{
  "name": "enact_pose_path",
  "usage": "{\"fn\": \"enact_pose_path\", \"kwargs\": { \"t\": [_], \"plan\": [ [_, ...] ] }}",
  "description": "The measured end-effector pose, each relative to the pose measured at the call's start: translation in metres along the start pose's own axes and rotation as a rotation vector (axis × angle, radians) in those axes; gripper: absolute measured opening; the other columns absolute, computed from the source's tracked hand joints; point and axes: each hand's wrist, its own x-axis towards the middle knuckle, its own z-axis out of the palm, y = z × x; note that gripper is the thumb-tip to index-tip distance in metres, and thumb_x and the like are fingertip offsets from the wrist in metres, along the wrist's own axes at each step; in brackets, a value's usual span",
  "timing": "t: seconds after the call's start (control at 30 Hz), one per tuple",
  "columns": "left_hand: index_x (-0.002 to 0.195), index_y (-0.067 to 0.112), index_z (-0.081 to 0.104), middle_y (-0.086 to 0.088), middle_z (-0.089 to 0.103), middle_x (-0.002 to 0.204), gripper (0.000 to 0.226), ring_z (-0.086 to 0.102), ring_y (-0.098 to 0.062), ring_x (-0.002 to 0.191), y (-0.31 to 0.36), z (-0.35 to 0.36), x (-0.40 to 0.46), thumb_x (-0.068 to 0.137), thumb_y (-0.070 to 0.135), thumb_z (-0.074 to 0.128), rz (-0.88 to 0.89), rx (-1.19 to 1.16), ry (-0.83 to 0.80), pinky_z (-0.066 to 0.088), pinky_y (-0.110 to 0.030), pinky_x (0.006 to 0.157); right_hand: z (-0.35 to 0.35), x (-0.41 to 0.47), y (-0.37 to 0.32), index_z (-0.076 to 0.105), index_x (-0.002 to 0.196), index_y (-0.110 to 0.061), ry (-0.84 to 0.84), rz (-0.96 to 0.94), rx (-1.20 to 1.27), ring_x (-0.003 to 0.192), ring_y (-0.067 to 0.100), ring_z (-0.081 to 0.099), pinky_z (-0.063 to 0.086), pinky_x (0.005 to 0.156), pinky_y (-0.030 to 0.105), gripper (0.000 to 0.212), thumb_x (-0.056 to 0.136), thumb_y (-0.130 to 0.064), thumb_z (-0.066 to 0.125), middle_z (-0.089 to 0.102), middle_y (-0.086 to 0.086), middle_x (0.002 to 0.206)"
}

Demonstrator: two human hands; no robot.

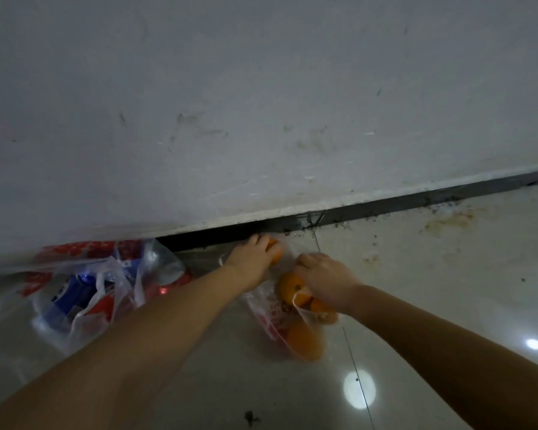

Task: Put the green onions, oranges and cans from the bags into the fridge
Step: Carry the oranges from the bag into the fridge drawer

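Observation:
A clear plastic bag (269, 319) with red print lies on the tiled floor and holds several oranges (303, 339). My left hand (252, 259) reaches over the bag's far end and grips one orange (276, 251) by the dark skirting. My right hand (323, 282) grips the bag's edge above another orange (291, 287). To the left lies a second plastic bag (103, 283) with blue and red cans (66, 293) inside. No green onions and no fridge are in view.
A scuffed white wall (261, 103) stands right behind the bags, with a dark skirting strip (385, 204) along its foot. The glossy floor (448, 274) stretches right and toward me, stained near the wall.

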Motion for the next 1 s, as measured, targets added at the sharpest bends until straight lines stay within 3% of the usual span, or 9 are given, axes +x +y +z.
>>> {"fn": "enact_pose_path", "kwargs": {
  "t": [0.17, 0.27, 0.33, 0.47, 0.57, 0.67, 0.8, 0.93, 1.0],
  "plan": [
    [0.143, 0.013, 0.027, -0.012, 0.032, 0.145, 0.071, 0.036, -0.032, 0.128, 0.001, 0.004, 0.019, 0.085, 0.031, 0.064, -0.078, 0.009, -0.001, 0.041, -0.042, 0.094, 0.027, 0.022, -0.011, 0.037, 0.138, -0.012, -0.153, -0.021, -0.142, 0.123, 0.034, 0.043, 0.035, 0.106, 0.045, 0.064, 0.086, -0.044, 0.055, 0.042, 0.016, 0.138],
    [0.142, 0.012, 0.024, -0.014, 0.035, 0.144, 0.074, 0.038, -0.032, 0.129, 0.01, 0.012, 0.022, 0.083, 0.027, 0.066, -0.119, -0.081, -0.07, 0.041, -0.042, 0.097, 0.034, 0.026, -0.022, 0.043, 0.134, -0.018, -0.126, 0.061, -0.057, 0.12, 0.032, 0.046, 0.032, 0.107, 0.046, 0.062, 0.086, -0.058, 0.047, 0.048, 0.013, 0.133],
    [0.144, 0.013, 0.021, -0.015, 0.037, 0.143, 0.076, 0.043, -0.033, 0.126, 0.009, 0.018, 0.022, 0.083, 0.025, 0.066, -0.114, -0.14, -0.068, 0.043, -0.043, 0.095, 0.04, 0.029, -0.029, 0.042, 0.134, -0.018, -0.159, 0.125, -0.009, 0.12, 0.034, 0.044, 0.033, 0.107, 0.047, 0.058, 0.087, -0.051, 0.051, 0.045, 0.014, 0.135],
    [0.144, 0.016, 0.021, -0.016, 0.039, 0.139, 0.079, 0.049, -0.034, 0.118, -0.005, 0.022, 0.02, 0.082, 0.034, 0.065, -0.1, -0.323, -0.053, 0.047, -0.042, 0.088, 0.043, 0.032, -0.032, 0.026, 0.143, -0.014, -0.254, 0.169, -0.011, 0.132, 0.036, 0.033, 0.034, 0.109, 0.051, 0.075, 0.081, -0.026, 0.066, 0.029, 0.017, 0.146],
    [0.143, 0.014, 0.022, -0.015, 0.033, 0.143, 0.078, 0.046, -0.033, 0.122, -0.007, 0.019, 0.005, 0.082, 0.032, 0.068, -0.129, -0.471, -0.043, 0.045, -0.041, 0.093, 0.033, 0.025, -0.028, 0.032, 0.139, -0.015, -0.152, 0.204, 0.092, 0.132, 0.034, 0.036, 0.035, 0.109, 0.047, 0.063, 0.084, -0.025, 0.062, 0.035, 0.014, 0.143],
    [0.141, 0.013, 0.025, -0.014, 0.035, 0.144, 0.078, 0.047, -0.032, 0.123, 0.005, -0.001, -0.034, 0.081, 0.036, 0.068, -0.217, -0.596, 0.013, 0.045, -0.041, 0.096, 0.002, 0.002, -0.022, 0.033, 0.139, -0.018, -0.008, 0.253, 0.299, 0.132, 0.03, 0.038, 0.036, 0.107, 0.042, 0.066, 0.082, -0.033, 0.063, 0.04, 0.009, 0.141],
    [0.135, 0.015, 0.038, -0.006, 0.048, 0.131, 0.072, 0.052, -0.024, 0.118, 0.025, -0.054, -0.092, 0.076, 0.041, 0.07, -0.242, -0.728, 0.046, 0.047, -0.042, 0.097, -0.066, -0.044, -0.028, 0.027, 0.143, -0.022, 0.035, 0.43, 0.658, 0.135, 0.026, 0.031, 0.04, 0.103, 0.039, 0.078, 0.077, -0.037, 0.067, 0.034, 0.004, 0.145],
    [0.131, 0.034, 0.041, 0.002, 0.055, 0.126, 0.081, 0.056, -0.016, 0.113, 0.044, -0.106, -0.147, 0.063, 0.073, 0.06, -0.3, -0.927, 0.065, 0.052, -0.043, 0.09, -0.139, -0.099, -0.042, 0.029, 0.14, -0.027, 0.025, 0.472, 0.694, 0.13, 0.026, 0.034, 0.043, 0.098, 0.039, 0.077, 0.076, -0.044, 0.069, 0.035, 0.005, 0.141],
    [0.13, 0.03, 0.041, -0.003, 0.053, 0.128, 0.081, 0.055, -0.018, 0.112, 0.062, -0.157, -0.187, 0.063, 0.071, 0.061, -0.326, -0.968, 0.079, 0.051, -0.037, 0.089, -0.177, -0.132, -0.053, 0.029, 0.139, -0.03, 0.023, 0.485, 0.673, 0.126, 0.028, 0.037, 0.045, 0.094, 0.04, 0.074, 0.077, -0.051, 0.065, 0.036, 0.006, 0.138]
  ]
}}
